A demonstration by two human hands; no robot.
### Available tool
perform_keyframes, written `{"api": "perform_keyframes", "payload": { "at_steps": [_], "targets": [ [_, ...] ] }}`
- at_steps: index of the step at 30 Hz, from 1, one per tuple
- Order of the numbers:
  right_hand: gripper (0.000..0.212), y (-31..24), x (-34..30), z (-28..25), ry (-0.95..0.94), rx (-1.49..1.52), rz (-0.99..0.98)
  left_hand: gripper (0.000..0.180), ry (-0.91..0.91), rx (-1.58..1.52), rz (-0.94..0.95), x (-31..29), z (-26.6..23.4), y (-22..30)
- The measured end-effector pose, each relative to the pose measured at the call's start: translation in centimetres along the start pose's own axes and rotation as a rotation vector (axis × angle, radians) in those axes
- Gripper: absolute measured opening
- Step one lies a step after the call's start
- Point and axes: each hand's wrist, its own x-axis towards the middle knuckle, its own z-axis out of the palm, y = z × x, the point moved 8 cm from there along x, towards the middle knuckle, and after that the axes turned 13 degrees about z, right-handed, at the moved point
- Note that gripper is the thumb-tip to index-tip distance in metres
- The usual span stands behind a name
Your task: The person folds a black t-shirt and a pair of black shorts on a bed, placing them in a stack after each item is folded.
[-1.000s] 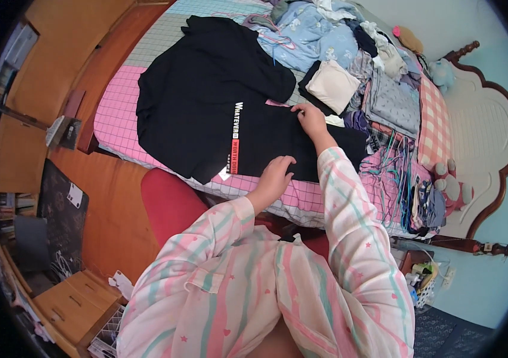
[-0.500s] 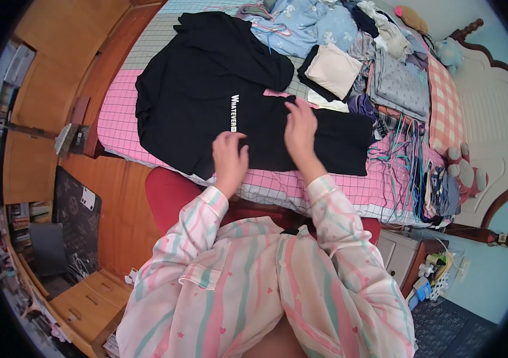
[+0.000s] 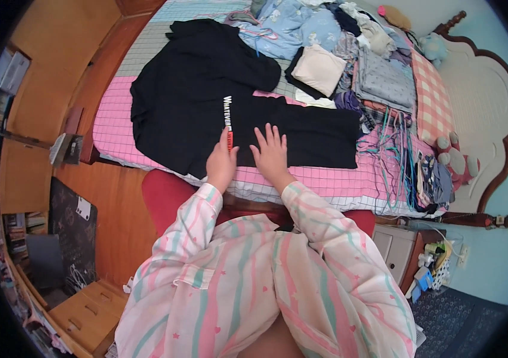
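A black printed top (image 3: pixel 182 101) lies spread across the near side of the bed, its right part reaching out as a long straight-edged panel. White and red lettering (image 3: pixel 227 113) runs down its middle. My left hand (image 3: pixel 222 160) rests on the cloth beside the lower end of the print, fingers stretched out and holding nothing. Just to its right, my right hand (image 3: pixel 272 154) lies flat on the black fabric with its fingers spread.
Folded pale cloth (image 3: pixel 319 68) and folded grey clothes (image 3: pixel 385 80) are stacked beyond the top. Thin coloured hangers (image 3: pixel 391 146) lie in a tangle at the right, near a plush toy (image 3: pixel 459 161). Rumpled blue bedding (image 3: pixel 289 27) is at the far side; a checked pillow (image 3: pixel 433 98) leans by the headboard.
My right hand has come left and nearer from the top's far edge and now lies flat. My left hand has shifted off the print, showing its red part. The view has shifted slightly.
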Motion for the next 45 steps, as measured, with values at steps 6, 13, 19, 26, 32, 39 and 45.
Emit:
{"api": "perform_keyframes", "payload": {
  "at_steps": [6,13,19,26,32,39,45],
  "targets": [
    [0.053,2.3,-0.8,-2.3,-0.057,0.024,-0.023,0.057,0.092,-0.123,0.151,0.7,-1.3,-0.9],
    [0.053,4.9,-2.5,-2.8,-0.048,0.021,-0.025,0.058,-0.125,0.136,0.006,0.2,-0.5,-0.9],
    [0.031,13.1,-3.0,-10.1,0.292,0.347,0.258,0.061,0.034,0.326,0.317,1.8,-2.1,5.7],
    [0.036,24.4,-9.1,-12.4,0.551,0.266,0.710,0.041,-0.120,-0.037,0.615,5.8,8.4,15.5],
    [0.049,28.6,-8.7,-11.0,0.340,0.585,0.901,0.044,-0.197,-0.137,0.804,9.4,16.8,23.1],
    [0.053,28.4,-7.3,-12.1,0.219,0.426,0.931,0.053,-0.280,0.032,1.119,17.8,23.0,28.6],
    [0.046,27.7,-6.5,-11.9,0.294,0.611,0.746,0.045,-0.496,0.149,1.353,18.7,26.7,30.3]
  ]
}}
